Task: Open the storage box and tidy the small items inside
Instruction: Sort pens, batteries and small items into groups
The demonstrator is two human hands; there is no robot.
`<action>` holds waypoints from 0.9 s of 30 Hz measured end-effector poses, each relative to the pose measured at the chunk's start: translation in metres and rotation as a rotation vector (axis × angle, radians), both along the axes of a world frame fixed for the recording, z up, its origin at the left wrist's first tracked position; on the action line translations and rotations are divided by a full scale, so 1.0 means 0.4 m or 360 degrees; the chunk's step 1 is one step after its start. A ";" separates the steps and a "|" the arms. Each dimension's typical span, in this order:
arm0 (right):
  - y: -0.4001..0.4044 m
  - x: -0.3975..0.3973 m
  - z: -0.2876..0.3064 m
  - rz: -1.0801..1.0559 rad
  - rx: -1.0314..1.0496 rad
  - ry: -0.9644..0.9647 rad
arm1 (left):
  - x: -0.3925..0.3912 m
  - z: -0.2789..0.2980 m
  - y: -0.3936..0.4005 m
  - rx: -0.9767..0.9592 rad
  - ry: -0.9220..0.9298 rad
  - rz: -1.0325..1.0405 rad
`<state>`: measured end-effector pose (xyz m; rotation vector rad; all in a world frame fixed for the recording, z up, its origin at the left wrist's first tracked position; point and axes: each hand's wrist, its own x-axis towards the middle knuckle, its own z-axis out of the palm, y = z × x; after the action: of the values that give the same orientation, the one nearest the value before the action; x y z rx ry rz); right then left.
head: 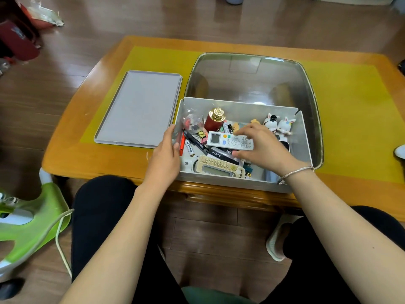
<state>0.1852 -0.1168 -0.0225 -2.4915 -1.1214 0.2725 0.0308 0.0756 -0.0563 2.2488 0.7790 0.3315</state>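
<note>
The white remote (230, 141) lies across the top of the clutter in the storage box (241, 181), its long axis running roughly left to right with the little screen end pointing left and slightly away from the person. The right hand (260, 150) is clamped on its right half, fingers curled over the far edge and thumb on the near edge, so most of the remote sticks out to the left of the grip. The left hand (166, 154) rests flat against the box's left wall with fingers straight (not gripping anything, just bracing). The box sits at the near edge of the table (72, 150), partly inside a big metal tray (306, 84), and its lid (140, 108) lies flat just to the left. Under the remote there's a second, beige remote (219, 167), a black pen (195, 140), a battery (190, 148), a red bottle with a gold cap (214, 119), a clear cup (192, 121) and two bunny figures (278, 123) in the far right corner. The buttons under the right hand are hidden, and whatever's packed beneath the remotes is too jumbled to make out.
</note>
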 end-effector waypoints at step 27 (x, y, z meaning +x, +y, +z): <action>0.222 0.032 -0.022 0.0228 -0.0407 -0.0628 | 0.045 -0.001 -0.145 0.0111 -0.0011 -0.0011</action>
<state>0.1981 -0.0281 -0.0314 -2.7721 -1.5073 -0.0460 0.0486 0.0175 -0.0566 2.3137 0.7667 0.3685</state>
